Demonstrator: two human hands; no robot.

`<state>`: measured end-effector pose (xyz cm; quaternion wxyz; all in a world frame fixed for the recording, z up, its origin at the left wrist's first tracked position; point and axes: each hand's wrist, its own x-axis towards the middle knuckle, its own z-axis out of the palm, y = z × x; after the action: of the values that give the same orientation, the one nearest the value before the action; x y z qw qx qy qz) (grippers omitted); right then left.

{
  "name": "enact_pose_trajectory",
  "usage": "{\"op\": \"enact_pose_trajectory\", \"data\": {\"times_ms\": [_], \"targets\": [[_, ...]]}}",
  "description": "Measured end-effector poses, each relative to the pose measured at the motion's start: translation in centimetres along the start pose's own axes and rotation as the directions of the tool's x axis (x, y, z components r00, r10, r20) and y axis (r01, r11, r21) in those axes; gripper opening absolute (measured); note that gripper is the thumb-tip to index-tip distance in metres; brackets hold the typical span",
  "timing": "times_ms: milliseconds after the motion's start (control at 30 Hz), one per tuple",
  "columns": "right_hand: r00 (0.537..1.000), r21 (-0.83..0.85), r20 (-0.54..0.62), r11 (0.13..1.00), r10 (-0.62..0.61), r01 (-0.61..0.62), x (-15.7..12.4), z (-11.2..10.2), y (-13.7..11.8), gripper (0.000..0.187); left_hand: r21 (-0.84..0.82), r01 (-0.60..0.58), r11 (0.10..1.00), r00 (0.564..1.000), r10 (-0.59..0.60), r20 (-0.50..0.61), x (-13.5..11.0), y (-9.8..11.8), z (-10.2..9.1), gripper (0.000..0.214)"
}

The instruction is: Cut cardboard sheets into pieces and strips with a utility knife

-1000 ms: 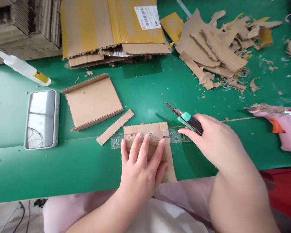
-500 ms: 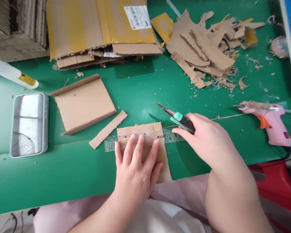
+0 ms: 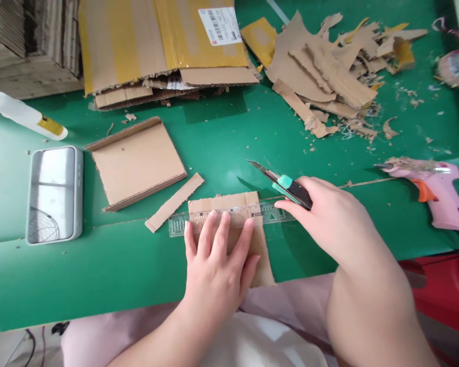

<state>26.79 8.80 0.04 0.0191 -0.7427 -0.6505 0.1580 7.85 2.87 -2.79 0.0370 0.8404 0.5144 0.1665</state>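
Note:
My left hand point(image 3: 219, 260) lies with fingers spread, fingertips pressing a clear plastic ruler point(image 3: 268, 214) flat across a piece of cardboard point(image 3: 263, 260) at the table's front edge. In my right hand point(image 3: 325, 214) is a box cutter point(image 3: 290, 189) with a black and green handle. Its bare blade points up and left, above the table and beyond the ruler, apart from the cardboard. Just left of the ruler lies a narrow cardboard strip point(image 3: 175, 202). Behind that strip sits a shallow cardboard tray point(image 3: 137, 163) with two raised sides.
A pink glue gun point(image 3: 439, 191) lies at the right. Torn cardboard scraps point(image 3: 329, 76) are heaped at the back right, and a flattened taped box point(image 3: 126, 46) lies at the back. On the left are a white-framed mirror-like object point(image 3: 55, 193) and a white bottle point(image 3: 30, 114).
The camera view has shifted slightly, so things appear a little further right. Both hands, the ruler and the cardboard keep nearly the same places relative to each other.

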Motion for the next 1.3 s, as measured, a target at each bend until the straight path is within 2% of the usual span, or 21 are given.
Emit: {"op": "enact_pose_trajectory", "data": {"times_ms": [1000,1300], "targets": [[0.999,-0.036,-0.041,0.999,-0.034,0.033,0.05,-0.05,0.03,0.026,0.016,-0.005,1.0,1.0,0.005,0.004,-0.03,-0.01,-0.05,0.044],[0.981,0.192,-0.17,0.974,-0.092,0.125,-0.22,-0.86,-0.13,0.021,0.013,0.001,1.0,1.0,-0.001,-0.018,-0.02,0.04,0.0,0.041]]}}
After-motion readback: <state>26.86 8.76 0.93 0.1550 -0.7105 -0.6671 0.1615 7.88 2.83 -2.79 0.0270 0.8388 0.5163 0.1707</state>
